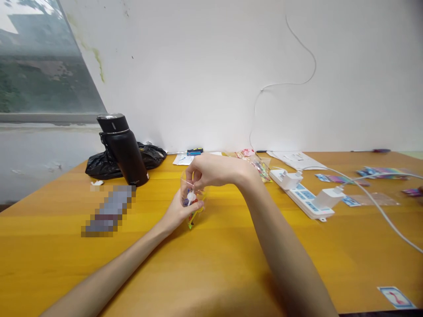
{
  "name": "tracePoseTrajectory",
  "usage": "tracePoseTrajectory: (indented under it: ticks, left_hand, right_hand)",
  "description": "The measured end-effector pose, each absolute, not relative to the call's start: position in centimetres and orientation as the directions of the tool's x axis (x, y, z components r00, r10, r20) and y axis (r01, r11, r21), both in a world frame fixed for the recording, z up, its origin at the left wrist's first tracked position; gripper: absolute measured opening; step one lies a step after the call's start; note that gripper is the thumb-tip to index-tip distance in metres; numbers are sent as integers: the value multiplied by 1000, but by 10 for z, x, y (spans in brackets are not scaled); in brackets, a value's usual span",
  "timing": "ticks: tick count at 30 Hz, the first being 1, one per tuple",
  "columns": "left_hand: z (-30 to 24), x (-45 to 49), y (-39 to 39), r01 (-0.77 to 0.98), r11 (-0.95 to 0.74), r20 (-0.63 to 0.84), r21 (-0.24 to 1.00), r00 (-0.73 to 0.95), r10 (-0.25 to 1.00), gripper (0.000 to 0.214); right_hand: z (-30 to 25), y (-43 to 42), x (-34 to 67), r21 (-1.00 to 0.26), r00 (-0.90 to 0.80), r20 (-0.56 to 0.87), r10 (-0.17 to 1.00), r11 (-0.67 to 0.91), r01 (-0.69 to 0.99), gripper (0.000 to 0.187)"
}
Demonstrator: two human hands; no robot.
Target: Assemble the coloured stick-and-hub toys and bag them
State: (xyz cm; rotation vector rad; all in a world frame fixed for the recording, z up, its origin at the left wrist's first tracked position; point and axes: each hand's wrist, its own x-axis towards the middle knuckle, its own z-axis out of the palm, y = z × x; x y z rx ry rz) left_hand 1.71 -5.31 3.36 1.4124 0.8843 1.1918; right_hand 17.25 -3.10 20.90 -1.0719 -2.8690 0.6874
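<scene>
A small clear plastic bag [192,215] with colourful little pieces inside stands just above the table near the middle. My left hand [181,211] grips it from the left, with the thumb across its front. At the bag's top, my right hand [211,171] bends down from above, its thumb and fingers pinched together at the bag's upper edge. A white round piece [191,197] shows through the plastic, below the right fingertips. The fingertips partly hide the bag's mouth, so I cannot tell whether they hold a piece too.
A black bottle [124,152] stands on the left before a black plastic bag [102,165], near a blurred-out flat object [110,211]. A white power strip [307,200] with plugs and a cable lies right. Behind is another bag of pieces [261,167]; colourful packets [383,172] lie far right.
</scene>
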Motion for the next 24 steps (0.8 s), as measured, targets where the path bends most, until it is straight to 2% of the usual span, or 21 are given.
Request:
tracePoseTrajectory:
  ticks: [3, 7, 9, 12, 19, 24]
  left_hand:
    - [34, 17, -54, -51, -199, 205, 979, 242, 948, 38]
    - [35, 16, -55, -41, -211, 215, 977, 247, 945, 39]
    - [34, 16, -55, -39, -203, 206, 978, 260, 943, 41]
    - [34, 16, -55, -46, -176, 182, 983, 258, 949, 43]
    - [36, 16, -55, -100, -189, 208, 977, 237, 949, 43]
    - [35, 16, -55, -79, -189, 203, 979, 231, 952, 43]
  right_hand:
    - [210, -31, 174, -424, -765, -171, 620, 655, 626, 15]
    - [210, -32, 175, -483, -809, -209, 550, 661, 574, 17]
    - [208, -30, 175, -475, -817, -219, 533, 673, 567, 19]
    - [207, -27, 177, -433, -802, -206, 560, 683, 588, 20]
    - [215, -28, 184, -440, -778, -132, 614, 667, 601, 17]
    - [209, -26, 178, -425, -773, -174, 610, 661, 618, 17]
